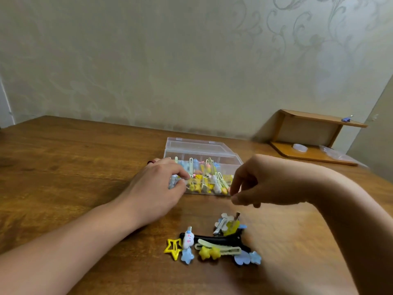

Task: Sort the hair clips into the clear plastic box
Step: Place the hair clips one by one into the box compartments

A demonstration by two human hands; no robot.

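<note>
The clear plastic box [231, 160] stands on the wooden table with its lid folded back and several yellow, green and blue hair clips in its compartments. My left hand [155, 190] lies over the box's left front corner, where thumb and forefinger pinch a pale blue hair clip [173, 182]. My right hand [255, 184] hovers at the right front corner with its fingers loosely curled downward, and I see nothing in them. A pile of loose clips [212, 241] lies in front: a yellow star [172, 248], a long black clip [214, 238] and blue flowers [247, 257].
A small wooden shelf [314, 137] stands at the back right against the wall, with a clear round lid and a plastic bag on its base. The patterned wall runs close behind the box. The table [63, 167] stretches bare to the left.
</note>
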